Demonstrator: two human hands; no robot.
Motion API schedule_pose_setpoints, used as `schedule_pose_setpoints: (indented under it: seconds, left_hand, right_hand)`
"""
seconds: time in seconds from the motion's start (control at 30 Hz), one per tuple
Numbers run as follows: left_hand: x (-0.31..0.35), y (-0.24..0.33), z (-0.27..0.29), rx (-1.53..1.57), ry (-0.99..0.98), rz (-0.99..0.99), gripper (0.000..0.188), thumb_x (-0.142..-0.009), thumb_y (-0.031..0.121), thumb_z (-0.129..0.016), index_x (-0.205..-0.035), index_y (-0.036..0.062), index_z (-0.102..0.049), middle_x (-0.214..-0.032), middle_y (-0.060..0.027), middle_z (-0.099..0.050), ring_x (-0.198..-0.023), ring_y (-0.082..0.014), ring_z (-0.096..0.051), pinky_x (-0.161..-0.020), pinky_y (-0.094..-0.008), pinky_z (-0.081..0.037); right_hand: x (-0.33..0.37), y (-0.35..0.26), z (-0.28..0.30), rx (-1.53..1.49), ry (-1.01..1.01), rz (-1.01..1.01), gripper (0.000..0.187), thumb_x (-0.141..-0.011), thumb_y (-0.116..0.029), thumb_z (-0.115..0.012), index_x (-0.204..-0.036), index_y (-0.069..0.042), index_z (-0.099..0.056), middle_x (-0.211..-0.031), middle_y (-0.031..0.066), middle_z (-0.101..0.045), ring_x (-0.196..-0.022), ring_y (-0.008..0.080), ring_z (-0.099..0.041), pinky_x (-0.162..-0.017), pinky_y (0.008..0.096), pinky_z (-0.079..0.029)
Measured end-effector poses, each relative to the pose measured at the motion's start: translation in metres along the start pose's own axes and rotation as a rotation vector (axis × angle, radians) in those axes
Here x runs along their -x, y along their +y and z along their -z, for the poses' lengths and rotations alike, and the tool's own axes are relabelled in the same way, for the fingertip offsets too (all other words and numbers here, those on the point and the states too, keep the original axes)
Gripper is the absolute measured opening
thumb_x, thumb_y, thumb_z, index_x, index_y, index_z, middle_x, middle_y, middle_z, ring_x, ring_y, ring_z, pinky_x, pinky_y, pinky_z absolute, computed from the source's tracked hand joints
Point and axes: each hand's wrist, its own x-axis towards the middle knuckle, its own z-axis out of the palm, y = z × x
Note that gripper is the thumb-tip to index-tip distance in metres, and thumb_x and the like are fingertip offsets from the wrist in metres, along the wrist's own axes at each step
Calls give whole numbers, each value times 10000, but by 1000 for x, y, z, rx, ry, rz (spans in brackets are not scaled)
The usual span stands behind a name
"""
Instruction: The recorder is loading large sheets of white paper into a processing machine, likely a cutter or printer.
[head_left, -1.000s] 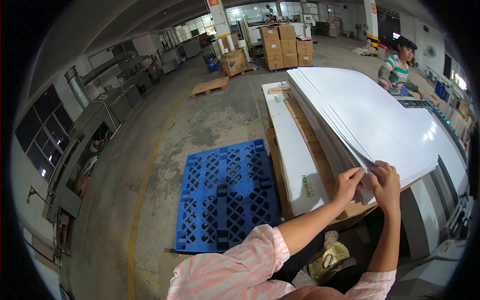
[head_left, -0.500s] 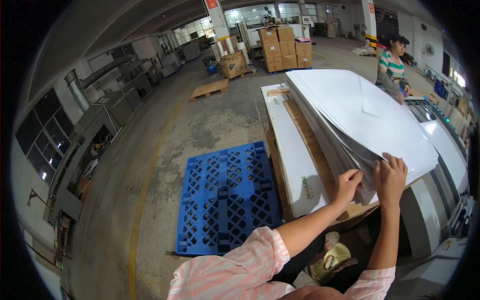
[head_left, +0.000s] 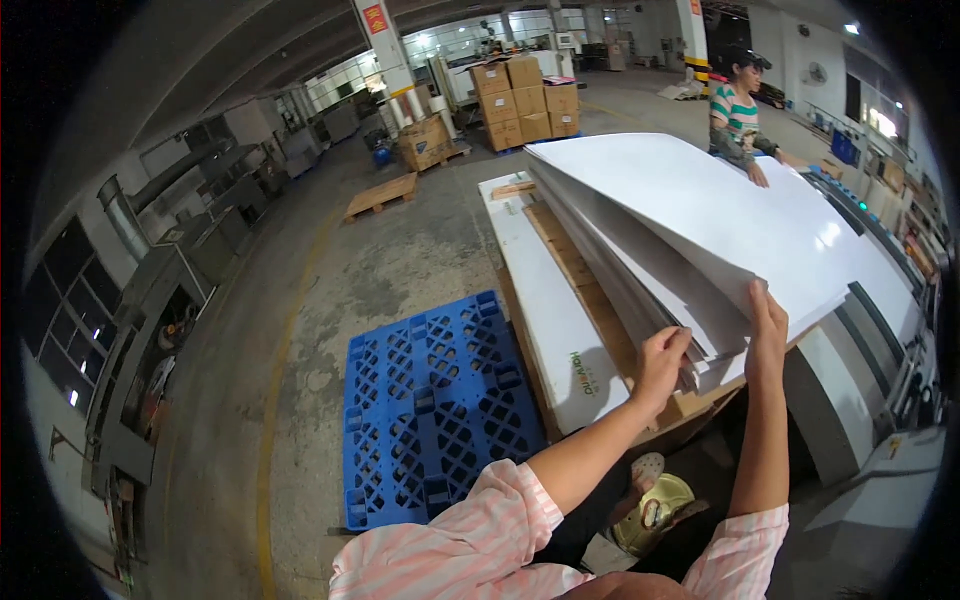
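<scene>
A stack of large white sheets (head_left: 665, 280) lies in front of me, its near corner fanned apart. My right hand (head_left: 768, 325) is closed on the near edge of the top white sheet (head_left: 720, 200), which is raised and curves up off the sheets below. At the stack's near left corner, my left hand (head_left: 663, 368) is closed with thumb and fingers pinching the edges of the lower sheets. A dark gap shows between the raised sheet and the stack. Across from me, a co-worker's hand (head_left: 757, 175) rests at the far right edge of the top sheet.
A blue plastic pallet (head_left: 435, 400) lies on the floor to the left. Beside the stack are a long white board (head_left: 545, 300) and wooden planks (head_left: 575, 270). A machine with rails (head_left: 880, 330) stands at right. Farther back are a wooden pallet (head_left: 380, 195) and stacked cartons (head_left: 525, 105).
The top sheet has been lifted higher and the gap under it has widened. My right hand has risen slightly with it. The co-worker's hand has come onto a sheet; the view has shifted right.
</scene>
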Motion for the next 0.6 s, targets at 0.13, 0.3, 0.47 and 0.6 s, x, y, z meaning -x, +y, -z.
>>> schedule_pose_setpoints:
  seconds: [0.13, 0.3, 0.47, 0.6]
  left_hand:
    - [1, -2, -1, 10, -15, 12, 238, -881, 229, -548, -845, -1, -599, -727, 38, -521, -657, -46, -458, -581, -211, -393]
    - [-1, -1, -6, -20, -8, 50, 234, -878, 228, -557, -874, -1, -602, -731, 29, -520, -665, -51, -466, -589, -211, -405]
    - [-2, -1, 2, 35, -59, 14, 227, -900, 211, -519, -890, 0, -604, -763, 21, -548, -679, -51, -495, -612, -216, -438]
    - [-4, -4, 8, -19, -80, 62, 183, -907, 185, -506, -901, 22, -591, -805, 15, -550, -728, -66, -518, -652, -237, -456]
  right_hand:
    - [6, -8, -1, -97, 113, 42, 422, -869, -389, -551, -1008, 0, -636, -951, 71, -604, -881, 148, -511, -793, 276, -385]
    - [22, -13, -5, 524, -220, 494, 224, -872, -145, -513, -895, 51, -620, -1019, 124, -616, -850, 230, -591, -739, 310, -451]
    - [21, -4, -2, 912, -361, 727, 159, -796, -81, -559, -912, 5, -625, -1044, 117, -597, -917, 293, -554, -787, 358, -450]
    - [25, -11, -4, 989, -353, 858, 310, -682, -13, -585, -989, -50, -616, -1110, 86, -574, -922, 264, -556, -783, 348, -456]
